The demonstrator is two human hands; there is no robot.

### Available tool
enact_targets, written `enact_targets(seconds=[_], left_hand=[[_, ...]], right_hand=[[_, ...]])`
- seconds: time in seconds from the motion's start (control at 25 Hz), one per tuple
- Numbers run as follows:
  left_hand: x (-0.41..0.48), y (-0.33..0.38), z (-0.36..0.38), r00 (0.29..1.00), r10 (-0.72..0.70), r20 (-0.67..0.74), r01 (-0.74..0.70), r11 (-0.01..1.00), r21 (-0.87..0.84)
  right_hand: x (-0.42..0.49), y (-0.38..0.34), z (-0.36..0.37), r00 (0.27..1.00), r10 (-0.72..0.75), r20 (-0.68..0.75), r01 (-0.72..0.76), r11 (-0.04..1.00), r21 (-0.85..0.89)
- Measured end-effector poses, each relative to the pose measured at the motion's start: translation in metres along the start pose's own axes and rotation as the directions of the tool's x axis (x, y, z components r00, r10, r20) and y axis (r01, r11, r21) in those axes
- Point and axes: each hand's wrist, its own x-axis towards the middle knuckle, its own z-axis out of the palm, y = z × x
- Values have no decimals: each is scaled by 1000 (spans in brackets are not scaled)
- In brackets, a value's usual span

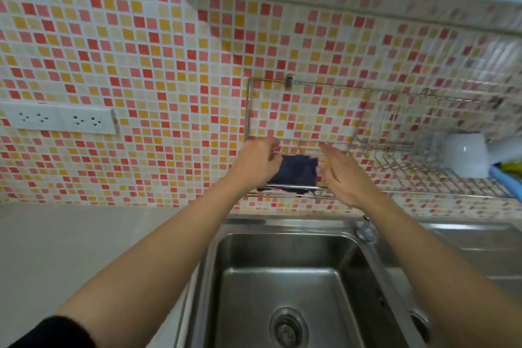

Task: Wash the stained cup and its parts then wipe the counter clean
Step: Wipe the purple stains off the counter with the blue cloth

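Observation:
Both arms reach up over the sink to the wall-mounted wire rack [282, 189]. A dark blue cloth [298, 174] hangs over the rack's front rail between my hands. My left hand [258, 158] is curled at the cloth's left edge and seems to pinch it against the rail. My right hand [343, 175] sits at the cloth's right edge with fingers spread and slightly bent, nothing clearly held. A white cup [463, 154] stands in the rack at the right. The grey counter [70, 248] lies to the left of the sink.
A steel sink [282, 277] with a round drain [288, 329] lies directly below my arms. A steel draining board [474, 246] extends to the right. Wall sockets [59, 120] sit on the mosaic tiles at the left. Blue and yellow items [505, 171] lie beside the cup.

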Motion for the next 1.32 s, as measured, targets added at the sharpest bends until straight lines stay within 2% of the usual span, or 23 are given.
enact_targets(seconds=[0.08,0.12,0.2,0.32,0.48,0.56,0.6,0.68,0.76,0.96,1.08,1.12,1.24,1.32], left_hand=[[34,1,23,981,-177,82,134,918,373],[45,-3,34,958,-268,103,185,852,489],[59,-13,52,923,-369,109,242,778,579],[72,-21,60,889,-448,97,335,778,531],[81,-18,60,846,-532,36,500,815,292],[80,-15,60,880,-475,20,465,869,172],[80,-13,58,916,-402,4,399,909,120],[76,-4,46,978,-209,-13,209,977,31],[71,11,27,998,-56,16,57,997,-60],[52,38,-31,993,113,32,-104,974,-200],[30,30,-63,993,114,-27,-117,971,-211],[21,23,-73,993,109,-44,-115,972,-204],[-12,-2,-108,983,173,-64,-173,985,7],[-42,-24,-139,978,207,-8,-201,958,205]], right_hand=[[6,23,-2,981,89,175,-86,996,-23],[8,27,-1,960,117,255,-113,993,-31],[12,29,0,915,123,384,-109,992,-58],[16,29,-1,878,111,466,-87,994,-73],[19,32,3,879,125,461,-107,992,-64],[18,32,4,909,118,399,-125,992,-11],[19,31,3,937,110,332,-139,988,64],[25,28,-4,984,111,138,-149,940,307],[34,19,-19,992,124,-5,-104,849,518],[32,-28,-47,1000,-14,4,6,613,790],[17,-73,-51,999,-39,-19,34,417,908],[11,-90,-47,997,-49,-55,70,388,919],[-7,-149,-31,978,-26,-205,189,514,837],[-16,-188,-12,961,38,-273,215,517,829]])
